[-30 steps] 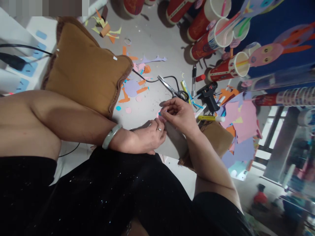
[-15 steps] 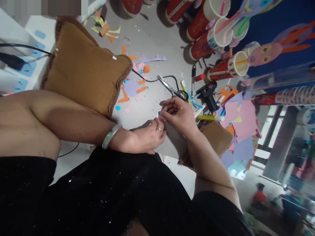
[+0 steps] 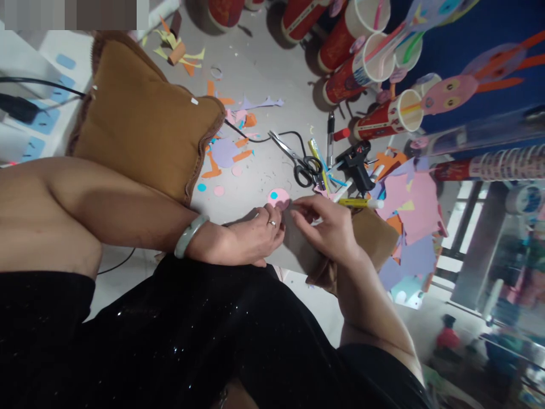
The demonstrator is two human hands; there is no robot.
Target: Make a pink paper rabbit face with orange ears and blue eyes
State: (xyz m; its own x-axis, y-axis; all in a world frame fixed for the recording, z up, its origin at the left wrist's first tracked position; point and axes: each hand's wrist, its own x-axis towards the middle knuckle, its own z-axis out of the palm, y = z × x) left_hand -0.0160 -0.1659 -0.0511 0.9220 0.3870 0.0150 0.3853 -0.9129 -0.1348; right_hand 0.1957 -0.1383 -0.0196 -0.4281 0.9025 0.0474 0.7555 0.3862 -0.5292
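A pink paper oval (image 3: 280,197) with a blue paper dot (image 3: 273,195) on it lies near the table's front edge. My left hand (image 3: 255,236), wearing a ring and a bangle, has its curled fingers on the oval's near edge, pinching or pressing it there. Just right of the oval is my right hand (image 3: 326,224), thumb and forefinger apart, with nothing visible between them. Beyond both hands lie black-handled scissors (image 3: 293,156), and a black glue gun (image 3: 357,165) rests further right.
Several red paper cups (image 3: 377,122) with straws and paper figures stand at the back right. A brown cushion (image 3: 145,119) lies on the left, beside paper scraps (image 3: 223,152). Pink and purple sheets (image 3: 413,207) are stacked at right, near a yellow pen (image 3: 353,202).
My right hand has drawn back to the right and its fingers have parted. The blue dot now shows plainly on the pink oval. My left hand has barely moved.
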